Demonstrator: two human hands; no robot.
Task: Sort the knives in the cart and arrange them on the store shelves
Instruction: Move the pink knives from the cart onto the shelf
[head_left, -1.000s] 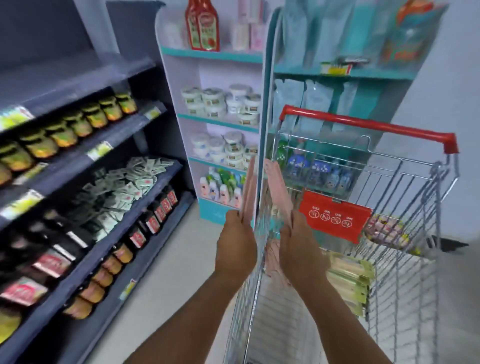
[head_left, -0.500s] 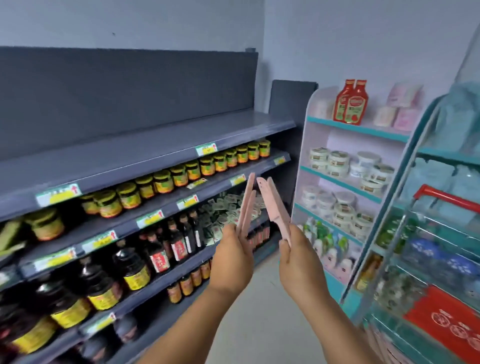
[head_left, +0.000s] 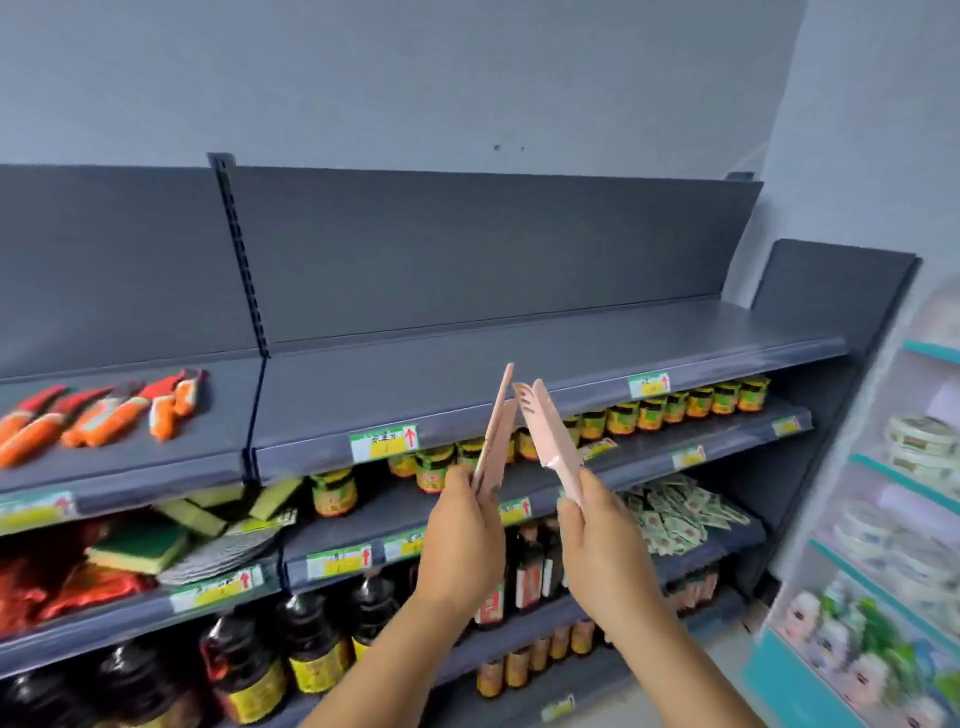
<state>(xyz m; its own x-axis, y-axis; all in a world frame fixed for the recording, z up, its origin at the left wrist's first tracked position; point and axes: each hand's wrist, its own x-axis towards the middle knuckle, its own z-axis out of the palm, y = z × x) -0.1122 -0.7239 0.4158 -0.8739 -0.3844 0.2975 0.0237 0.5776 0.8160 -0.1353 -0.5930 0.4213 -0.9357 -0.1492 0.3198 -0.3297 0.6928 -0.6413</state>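
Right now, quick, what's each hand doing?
Left hand: closed, holding a pink knife pointing up.
Right hand: closed, holding another pink knife pointing up.

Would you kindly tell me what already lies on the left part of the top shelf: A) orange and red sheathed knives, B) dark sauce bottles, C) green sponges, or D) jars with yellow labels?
A: a row of orange and red knives lies on the top shelf at left, while each hand holds pink knives in front.

Cart gone; top shelf (head_left: 519, 353) ahead.
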